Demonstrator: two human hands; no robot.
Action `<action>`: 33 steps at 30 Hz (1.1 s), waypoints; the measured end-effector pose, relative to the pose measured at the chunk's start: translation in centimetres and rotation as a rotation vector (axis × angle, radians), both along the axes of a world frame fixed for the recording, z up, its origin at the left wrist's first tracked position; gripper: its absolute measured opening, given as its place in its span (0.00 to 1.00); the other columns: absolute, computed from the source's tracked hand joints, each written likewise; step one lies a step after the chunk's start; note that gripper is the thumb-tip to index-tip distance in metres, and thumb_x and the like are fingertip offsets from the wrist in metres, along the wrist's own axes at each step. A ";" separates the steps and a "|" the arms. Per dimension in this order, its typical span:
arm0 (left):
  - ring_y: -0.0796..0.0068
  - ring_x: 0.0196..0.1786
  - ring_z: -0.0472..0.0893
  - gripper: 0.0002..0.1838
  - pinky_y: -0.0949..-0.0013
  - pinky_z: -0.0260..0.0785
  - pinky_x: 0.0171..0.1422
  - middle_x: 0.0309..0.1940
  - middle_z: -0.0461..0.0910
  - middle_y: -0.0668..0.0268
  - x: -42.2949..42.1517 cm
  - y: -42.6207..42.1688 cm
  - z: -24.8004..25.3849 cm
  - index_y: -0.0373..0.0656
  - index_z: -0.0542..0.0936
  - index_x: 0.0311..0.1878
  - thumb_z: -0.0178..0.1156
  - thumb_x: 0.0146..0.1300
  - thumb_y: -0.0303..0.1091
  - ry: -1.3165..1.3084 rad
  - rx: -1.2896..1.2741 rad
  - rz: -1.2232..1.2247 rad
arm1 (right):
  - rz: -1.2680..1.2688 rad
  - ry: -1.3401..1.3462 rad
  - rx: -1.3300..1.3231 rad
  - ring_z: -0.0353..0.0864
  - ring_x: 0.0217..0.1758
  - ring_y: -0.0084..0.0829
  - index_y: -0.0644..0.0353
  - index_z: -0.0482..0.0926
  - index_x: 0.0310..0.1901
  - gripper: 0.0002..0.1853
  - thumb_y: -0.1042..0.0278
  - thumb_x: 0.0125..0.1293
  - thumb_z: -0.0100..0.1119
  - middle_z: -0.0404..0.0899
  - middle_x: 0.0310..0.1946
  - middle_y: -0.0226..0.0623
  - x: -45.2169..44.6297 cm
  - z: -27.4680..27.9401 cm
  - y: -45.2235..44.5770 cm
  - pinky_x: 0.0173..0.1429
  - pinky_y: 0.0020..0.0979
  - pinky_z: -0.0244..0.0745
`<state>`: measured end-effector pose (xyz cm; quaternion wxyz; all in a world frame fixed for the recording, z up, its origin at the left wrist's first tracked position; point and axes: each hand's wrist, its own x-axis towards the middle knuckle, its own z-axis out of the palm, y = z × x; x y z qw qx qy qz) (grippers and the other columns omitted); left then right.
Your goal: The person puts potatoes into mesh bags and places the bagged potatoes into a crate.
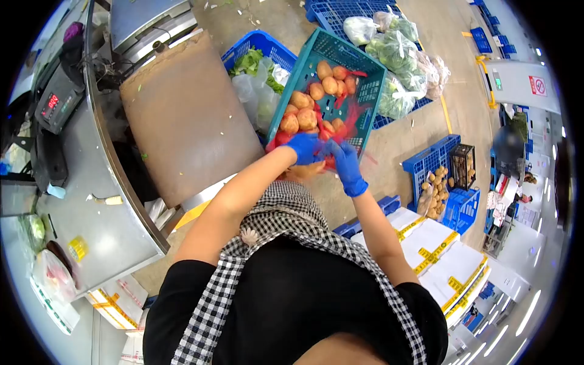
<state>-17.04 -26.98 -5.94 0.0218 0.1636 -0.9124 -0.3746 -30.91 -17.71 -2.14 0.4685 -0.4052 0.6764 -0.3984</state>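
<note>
My left hand (304, 149), in a blue glove, is closed on the gathered red mesh of a net bag at the near edge of a green plastic crate (298, 67). Close beside it my right hand (345, 164), also gloved in blue, pinches the same red mesh bag (350, 118); its fingertips are smeared by motion. Several brown potatoes (298, 100) lie in the crate, some under or within red netting. Just below my hands, more round brown potatoes (304, 171) show blurred, partly hidden by the gloves.
Left of the crate stands a brown flat-topped platform (188, 115), then a metal counter (91, 182) with a scale (58, 100). A blue crate (258, 39) holds leafy greens. Bagged vegetables (395, 67) sit on a blue pallet. White taped boxes (426, 249) are at right.
</note>
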 end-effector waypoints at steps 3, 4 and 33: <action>0.60 0.47 0.75 0.16 0.64 0.66 0.52 0.45 0.75 0.55 0.5 2.7 -4.4 0.46 0.73 0.48 0.54 0.58 0.40 0.135 0.320 -0.008 | 0.115 0.083 -0.130 0.72 0.25 0.20 0.68 0.76 0.26 0.12 0.71 0.63 0.49 0.75 0.22 0.31 0.2 1.1 0.0 0.33 0.23 0.69; 0.61 0.46 0.75 0.14 0.63 0.66 0.51 0.44 0.76 0.56 0.8 4.2 -6.1 0.44 0.73 0.47 0.53 0.59 0.37 0.226 0.444 0.124 | 0.108 0.086 -0.172 0.71 0.23 0.18 0.68 0.77 0.24 0.12 0.71 0.62 0.51 0.74 0.18 0.29 1.0 1.2 0.0 0.30 0.24 0.68; 0.57 0.39 0.75 0.06 0.60 0.68 0.47 0.33 0.77 0.61 29.7 0.4 -4.8 0.46 0.78 0.31 0.59 0.47 0.30 0.203 -0.318 1.227 | 0.520 -0.675 -0.017 0.73 0.36 0.26 0.63 0.75 0.30 0.12 0.68 0.66 0.43 0.74 0.29 0.34 26.1 0.2 -8.7 0.51 0.27 0.66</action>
